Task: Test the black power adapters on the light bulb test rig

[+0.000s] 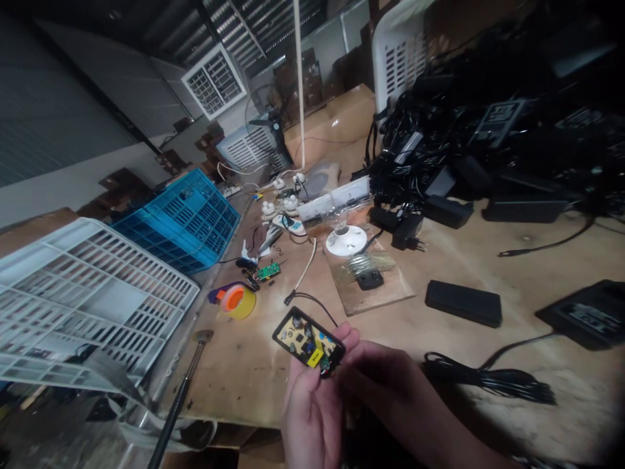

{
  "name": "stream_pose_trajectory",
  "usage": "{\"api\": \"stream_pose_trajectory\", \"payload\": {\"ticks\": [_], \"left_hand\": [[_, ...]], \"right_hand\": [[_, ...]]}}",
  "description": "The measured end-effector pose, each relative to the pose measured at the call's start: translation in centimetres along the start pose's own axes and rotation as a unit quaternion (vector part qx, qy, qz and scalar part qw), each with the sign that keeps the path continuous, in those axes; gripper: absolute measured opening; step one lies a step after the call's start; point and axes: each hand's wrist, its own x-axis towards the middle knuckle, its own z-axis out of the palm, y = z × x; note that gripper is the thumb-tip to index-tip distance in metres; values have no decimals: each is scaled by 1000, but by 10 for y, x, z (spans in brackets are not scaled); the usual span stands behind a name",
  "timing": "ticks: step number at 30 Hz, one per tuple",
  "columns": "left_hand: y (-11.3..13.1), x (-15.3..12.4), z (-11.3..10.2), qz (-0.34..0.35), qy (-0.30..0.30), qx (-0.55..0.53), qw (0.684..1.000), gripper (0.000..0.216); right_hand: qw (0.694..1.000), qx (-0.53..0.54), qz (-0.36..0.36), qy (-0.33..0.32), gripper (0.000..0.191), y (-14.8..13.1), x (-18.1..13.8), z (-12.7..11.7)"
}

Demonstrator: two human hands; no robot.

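No writing is readable. Both hands, left (312, 404) and right (390, 384), grip an opened adapter (308, 342) at lower center; tape (237, 301) lies left on the surface (488, 273).

I saw my left hand (312, 407) cradling an opened black adapter (308, 342), its yellow circuit board showing, while my right hand (390, 384) touched its lower end. On the table (488, 260) lay a tape roll (237, 301), a white lamp socket (346, 240), and a heap of black adapters (488, 130).
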Motion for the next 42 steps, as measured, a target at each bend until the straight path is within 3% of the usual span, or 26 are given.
{"api": "stream_pose_trajectory", "payload": {"ticks": [3,6,10,12,13,15,16,17,18,19,21,22,23,26,29,33,39,42], "left_hand": [[2,3,-2,-30,-18,-15,999,34],[2,4,-1,-47,-35,-15,998,37],[-3,3,0,-55,-32,64,996,47],[-2,2,-3,-64,-32,92,993,43],[1,2,-4,-69,-33,94,993,40],[6,1,-7,-78,-31,90,992,36],[9,0,-8,-81,-32,85,993,34],[11,0,-8,-86,-37,79,993,33],[11,0,-7,-91,-48,73,992,32],[10,-1,-6,-98,-63,70,991,31],[4,0,-3,-109,-89,69,988,29],[1,0,-1,-110,-93,72,987,28],[-3,1,2,-108,-92,77,987,27],[-7,3,8,-104,-86,92,987,24],[-4,2,15,-120,-91,100,984,29],[0,0,24,-103,-64,129,984,42],[-5,4,39,-16,-31,161,986,48],[-5,6,40,-11,-29,224,974,50]], "right_hand": [[999,6,49,16,36,6,3,2],[999,-8,33,27,38,14,3,2],[975,-212,-62,-37,29,8,1,-29],[928,-360,-96,0,23,-7,2,-62],[890,-442,-97,51,33,-15,5,-81],[784,-598,-65,153,60,-32,12,-117],[739,-648,-37,180,64,-38,15,-131],[723,-664,-11,191,63,-44,18,-142],[741,-644,4,190,59,-48,19,-149],[788,-588,9,183,56,-50,18,-151],[914,-379,1,143,56,-50,11,-145],[962,-250,-1,113,58,-49,6,-138],[989,-130,2,75,60,-46,0,-131],[998,62,23,5,65,-32,-11,-111],[992,119,30,-21,70,-19,-12,-100],[974,220,34,-50,61,-18,-11,-97],[980,192,42,-38,67,-31,-12,-98],[983,179,22,-36,63,-33,-11,-99]]}}
